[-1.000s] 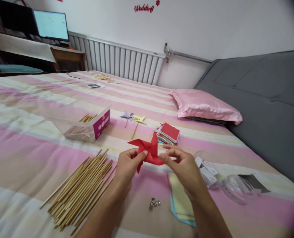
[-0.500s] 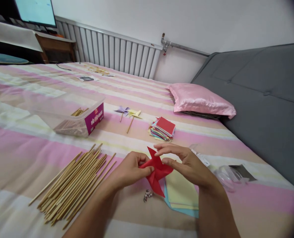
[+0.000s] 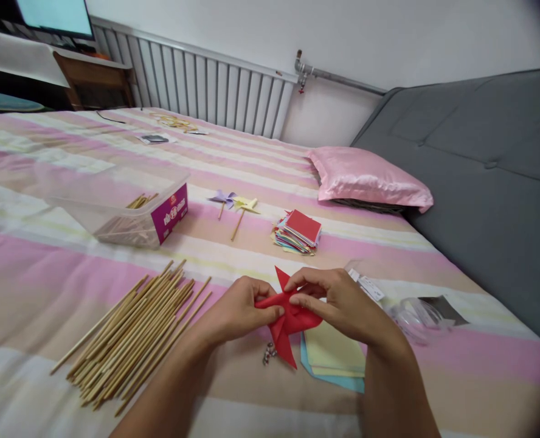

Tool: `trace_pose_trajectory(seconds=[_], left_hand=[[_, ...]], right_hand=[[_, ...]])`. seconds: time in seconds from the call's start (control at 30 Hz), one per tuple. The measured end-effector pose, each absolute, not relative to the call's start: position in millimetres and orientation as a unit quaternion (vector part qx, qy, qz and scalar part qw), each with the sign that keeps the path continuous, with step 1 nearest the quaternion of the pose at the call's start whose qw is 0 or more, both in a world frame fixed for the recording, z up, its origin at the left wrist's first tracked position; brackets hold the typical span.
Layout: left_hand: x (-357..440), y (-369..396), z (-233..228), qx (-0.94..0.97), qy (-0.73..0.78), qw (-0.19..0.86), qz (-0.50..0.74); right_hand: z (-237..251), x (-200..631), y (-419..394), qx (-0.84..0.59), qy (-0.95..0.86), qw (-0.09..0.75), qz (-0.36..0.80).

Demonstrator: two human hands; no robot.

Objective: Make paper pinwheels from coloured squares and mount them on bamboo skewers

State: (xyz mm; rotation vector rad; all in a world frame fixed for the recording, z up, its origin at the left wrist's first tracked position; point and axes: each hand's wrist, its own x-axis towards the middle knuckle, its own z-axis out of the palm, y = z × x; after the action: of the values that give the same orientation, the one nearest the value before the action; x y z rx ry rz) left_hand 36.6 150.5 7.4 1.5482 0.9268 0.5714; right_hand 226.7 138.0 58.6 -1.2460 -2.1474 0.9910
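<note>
A red paper pinwheel (image 3: 283, 331), its points folded in toward the centre, is held up over the bed between both hands. My left hand (image 3: 245, 307) pinches it from the left, the thumb pressed near its middle. My right hand (image 3: 338, 301) grips its upper right part between thumb and fingers. Small shiny metal pieces (image 3: 269, 353) lie on the sheet just below the pinwheel. Under my right hand sits a stack of yellow paper squares (image 3: 334, 353) on top of blue paper (image 3: 338, 380).
Thin wooden sticks (image 3: 133, 340) lie in a pile at left, behind them a clear plastic box (image 3: 128, 222) holding more. Purple (image 3: 223, 198) and yellow pinwheels (image 3: 245, 205) lie beyond, near stacked coloured paper (image 3: 303, 227). A pink pillow (image 3: 373, 176) and clear packaging (image 3: 418, 319) are at right.
My right hand's fingers have come down and closed on the red pinwheel near its centre. The left hand keeps its pinch. The camera view has shifted slightly.
</note>
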Motion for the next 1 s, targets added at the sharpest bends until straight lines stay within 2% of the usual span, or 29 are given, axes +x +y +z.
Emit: trace_pose_trajectory(seconds=[0.8,1.0], left_hand=[[38.7,150.3,7.0,0.600,0.413,0.629,0.274],[36.9,150.8,6.7,0.604,0.411,0.623,0.280]], right_hand=[[52.1,217.5,137.3,-0.489,-0.764,0.276,0.316],[59.8,221.9,136.0,-0.464,-0.795,0.245,0.304]])
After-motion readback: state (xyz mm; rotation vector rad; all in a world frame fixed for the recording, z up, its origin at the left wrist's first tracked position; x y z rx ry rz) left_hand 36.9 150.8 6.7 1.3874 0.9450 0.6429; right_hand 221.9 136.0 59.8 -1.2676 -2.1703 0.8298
